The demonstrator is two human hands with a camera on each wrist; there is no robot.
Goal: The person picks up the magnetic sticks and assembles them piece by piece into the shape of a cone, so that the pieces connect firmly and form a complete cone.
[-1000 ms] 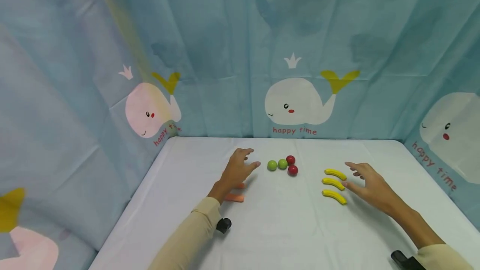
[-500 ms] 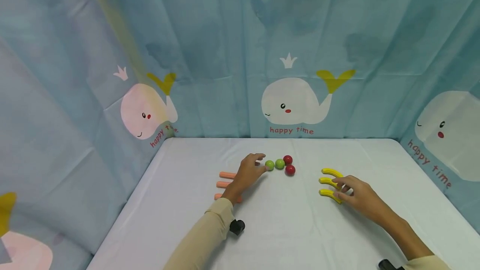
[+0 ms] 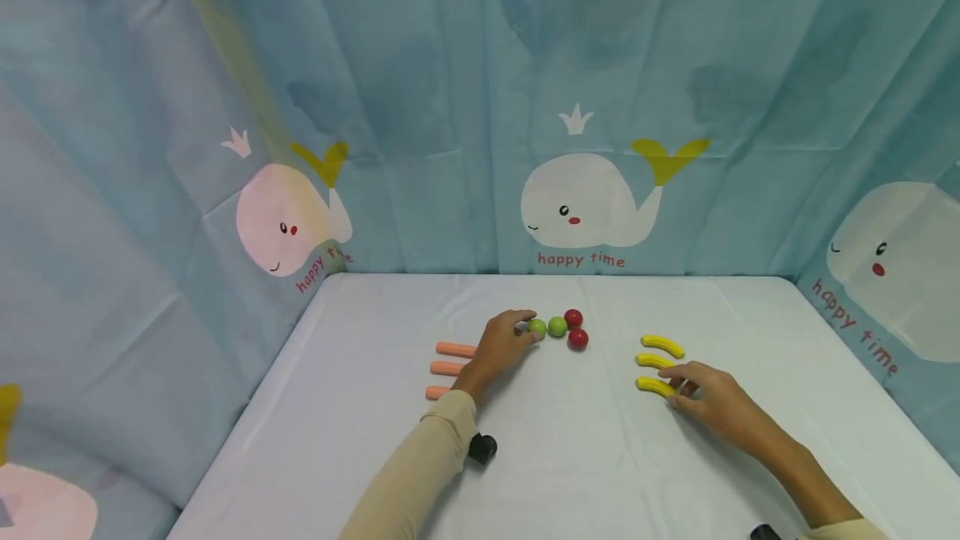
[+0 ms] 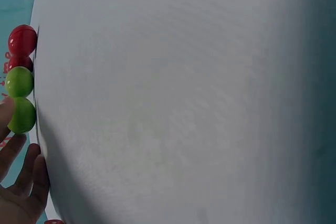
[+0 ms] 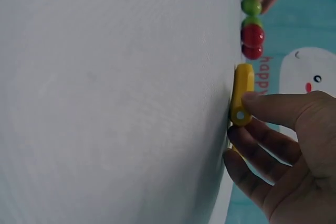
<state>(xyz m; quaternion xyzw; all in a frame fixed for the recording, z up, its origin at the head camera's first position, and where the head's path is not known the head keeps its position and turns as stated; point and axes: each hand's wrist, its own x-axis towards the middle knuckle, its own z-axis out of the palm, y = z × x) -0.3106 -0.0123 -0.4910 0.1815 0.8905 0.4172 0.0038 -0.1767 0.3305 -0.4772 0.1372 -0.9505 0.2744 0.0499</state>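
Note:
My left hand [image 3: 498, 348] pinches the leftmost round green toy fruit [image 3: 537, 328] between thumb and fingers. A second green fruit [image 3: 557, 327] and two red ones, one farther back [image 3: 573, 318] and one nearer [image 3: 577, 340], sit just right of it. On the right side, my right hand [image 3: 716, 402] pinches the right end of the nearest toy banana [image 3: 652, 386]. The right wrist view shows my thumb on that banana [image 5: 242, 90], fingers behind it. Beyond it lie a middle banana [image 3: 651, 360] and a far banana [image 3: 662, 345], roughly parallel.
Three orange sticks lie by my left forearm, the far one [image 3: 454, 349], middle one [image 3: 446, 368] and near one [image 3: 437, 392], partly hidden by the arm. A white-covered table [image 3: 570, 448] bears everything. Blue whale-print curtains [image 3: 420, 107] enclose its back and sides.
My left hand has moved right to the leftmost green fruit, its fingers closing round it. My right hand has come nearer and left, down onto the nearest banana's end. The view has shifted slightly.

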